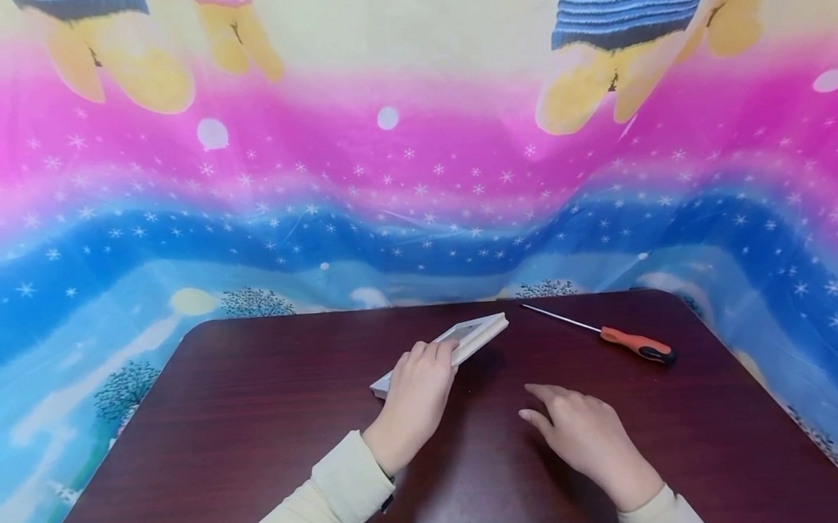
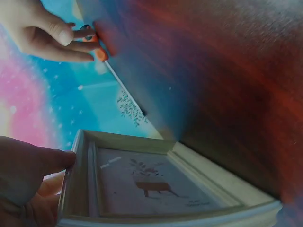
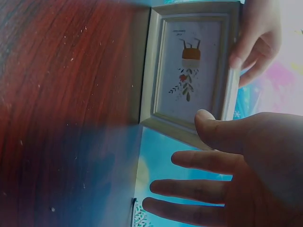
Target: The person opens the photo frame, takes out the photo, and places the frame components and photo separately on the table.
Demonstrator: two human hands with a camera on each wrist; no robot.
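A light-coloured picture frame [image 1: 482,337] stands tilted on the dark table, gripped at its upper edge by my left hand [image 1: 417,392]. Behind its pane, a print of a plant in a brown-and-white pot on legs [image 3: 191,59] shows in the right wrist view. My right hand [image 1: 589,437] hovers to the right of the frame, fingers extended and holding nothing. Beyond that hand lies a screwdriver [image 1: 638,344] with an orange and black handle, its thin shaft pointing to the far left.
The dark reddish-brown table [image 1: 246,440] has rounded far corners. Just behind its back edge hangs a colourful cloth [image 1: 422,161] with pink and blue bands, snowflakes and cartoon figures.
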